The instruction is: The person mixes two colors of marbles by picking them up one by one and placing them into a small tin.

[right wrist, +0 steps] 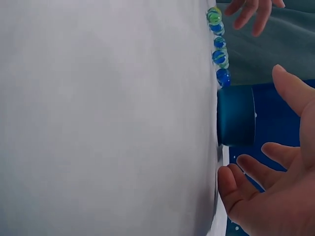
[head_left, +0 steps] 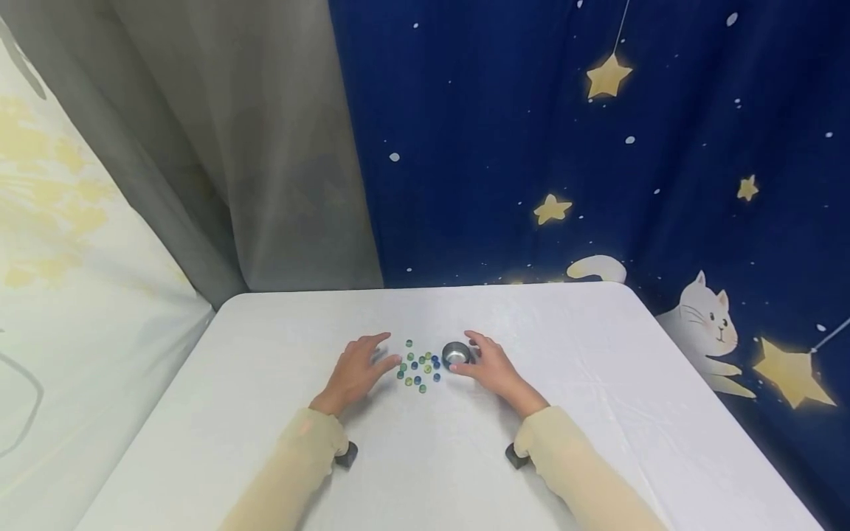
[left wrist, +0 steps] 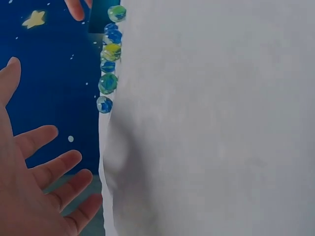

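Observation:
A loose cluster of glass marbles (head_left: 428,369), green, blue and yellowish, lies on the white table between the two hands. Just right of them a small, round metal cup (head_left: 446,357) stands upright with its mouth up. My right hand (head_left: 494,366) is beside the cup, thumb and fingers spread to either side of it; the right wrist view shows a gap between those fingers and the cup wall (right wrist: 236,118). Left of the marbles is my left hand (head_left: 354,371), its fingers apart and holding nothing, the thumb pointing toward the nearest green marbles (left wrist: 108,83).
The white-covered table (head_left: 425,472) has its far edge close to a grey curtain (head_left: 299,162) and a dark blue curtain (head_left: 478,133) with stars. A pale patterned cloth (head_left: 73,310) hangs along the left side. Dark wrist devices (head_left: 347,455) sit under both cuffs.

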{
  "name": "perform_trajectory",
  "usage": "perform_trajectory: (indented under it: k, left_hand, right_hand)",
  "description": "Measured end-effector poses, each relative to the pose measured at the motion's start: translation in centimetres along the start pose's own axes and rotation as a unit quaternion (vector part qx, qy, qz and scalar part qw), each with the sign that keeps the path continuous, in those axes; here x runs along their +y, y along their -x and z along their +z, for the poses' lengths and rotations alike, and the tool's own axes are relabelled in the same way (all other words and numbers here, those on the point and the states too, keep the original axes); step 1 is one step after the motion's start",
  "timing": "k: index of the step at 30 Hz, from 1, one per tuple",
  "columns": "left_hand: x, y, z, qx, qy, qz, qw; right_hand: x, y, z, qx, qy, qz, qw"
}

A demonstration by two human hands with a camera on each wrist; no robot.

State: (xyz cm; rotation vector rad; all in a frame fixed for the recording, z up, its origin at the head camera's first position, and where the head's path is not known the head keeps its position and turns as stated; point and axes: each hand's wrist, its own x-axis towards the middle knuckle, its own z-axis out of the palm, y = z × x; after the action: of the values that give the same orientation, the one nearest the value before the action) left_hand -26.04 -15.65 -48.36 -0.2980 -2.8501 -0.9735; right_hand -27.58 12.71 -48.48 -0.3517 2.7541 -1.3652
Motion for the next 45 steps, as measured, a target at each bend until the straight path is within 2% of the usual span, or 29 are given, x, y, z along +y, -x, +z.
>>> perform_trajectory:
  k: [6,18,26,32,38,45]
  left_hand:
    - [0.5,0.0,0.2,0.015,0.064,-0.006,0.9978]
    - [0.7,-0.3,0.7,0.025,0.087,-0.048,0.9947]
    - [0.7,-0.6,1.2,0.033,0.090,-0.060,0.9936]
    - [0.9,-1.0,1.4,0.036,0.114,-0.075,0.9900]
    - [0.5,-1.3,1.9,0.046,0.120,-0.070,0.9893]
    - [0.8,-1.2,2.2,0.054,0.135,-0.083,0.9859]
  right_hand:
    - [-0.3,-0.2,0.6,0.009,0.013,0.020,1.000]
    - [-0.5,-0.7,1.4,0.017,0.010,0.028,0.999]
    - [-0.4,-1.1,1.9,0.027,0.009,0.045,0.999]
    - [-0.3,-1.3,2.1,0.036,0.000,0.063,0.997]
    - [-0.4,-1.3,2.4,0.042,-0.007,0.058,0.997]
    - [-0.5,-1.1,2.8,0.060,-0.001,0.048,0.997]
